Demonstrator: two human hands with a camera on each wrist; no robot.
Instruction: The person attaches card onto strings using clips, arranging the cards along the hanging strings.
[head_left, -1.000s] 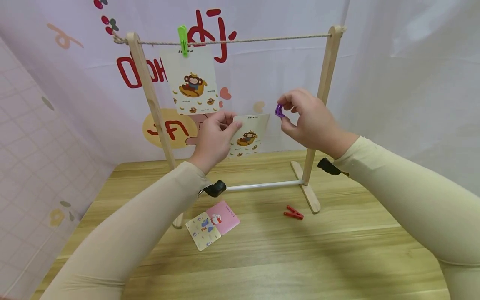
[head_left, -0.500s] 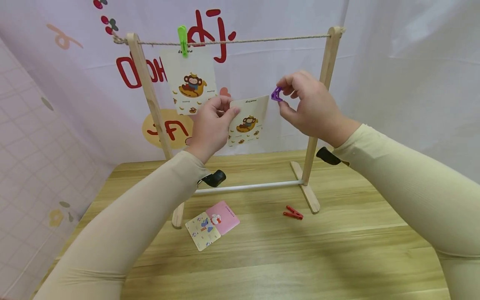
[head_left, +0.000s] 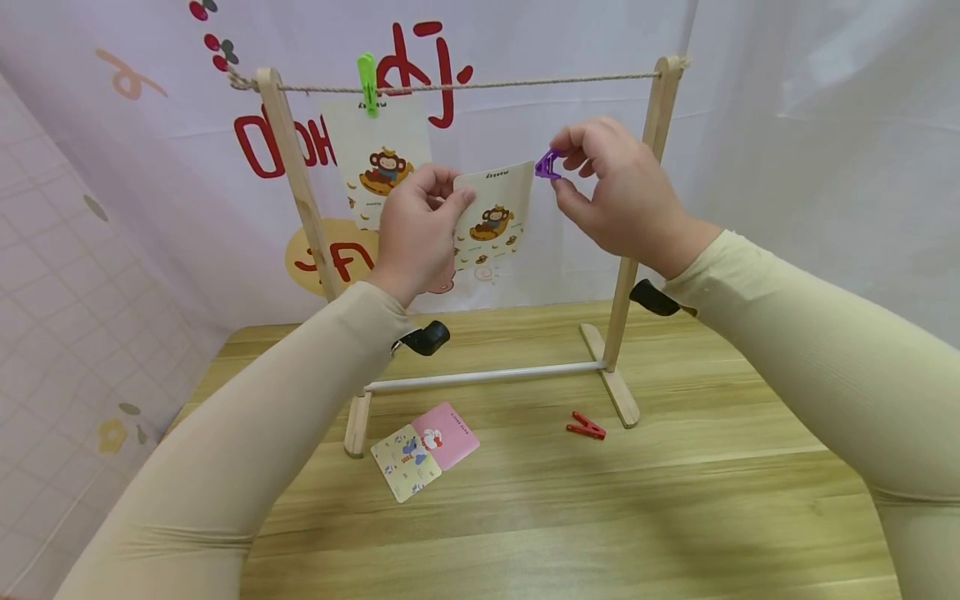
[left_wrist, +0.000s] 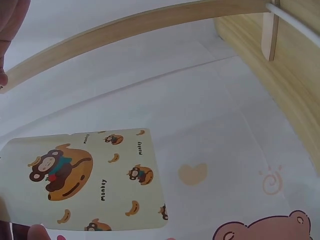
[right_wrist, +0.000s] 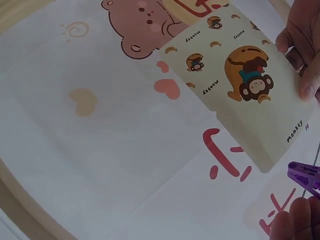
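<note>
My left hand (head_left: pixel 422 223) pinches a cream monkey card (head_left: pixel 491 218) by its left edge, thumb in front. The card hangs in the air below the rope (head_left: pixel 517 83); its printed monkey on a banana fills the lower left of the left wrist view. In my right hand (head_left: pixel 617 185), thumb and fingertips pinch a purple clothespin (head_left: pixel 548 164), close to the card's upper right corner. The right wrist view shows the purple clothespin (right_wrist: pixel 306 176) just off that corner. A second monkey card (head_left: pixel 360 171) hangs from the rope under a green clothespin (head_left: pixel 367 85), partly hidden by my left hand.
Two wooden posts (head_left: pixel 662 117) carry the rope, joined low down by a white rod (head_left: pixel 487 377). On the wooden table (head_left: pixel 570 525) lie a yellow card (head_left: pixel 405 467), a pink card (head_left: pixel 453 433) and a red clothespin (head_left: pixel 586 426). A printed cloth (head_left: pixel 795 167) hangs behind.
Both hands have risen toward the rope, bringing the card and the purple clothespin up. The clothespin has come nearer the card's corner and turned to point left. Things on the table stay put.
</note>
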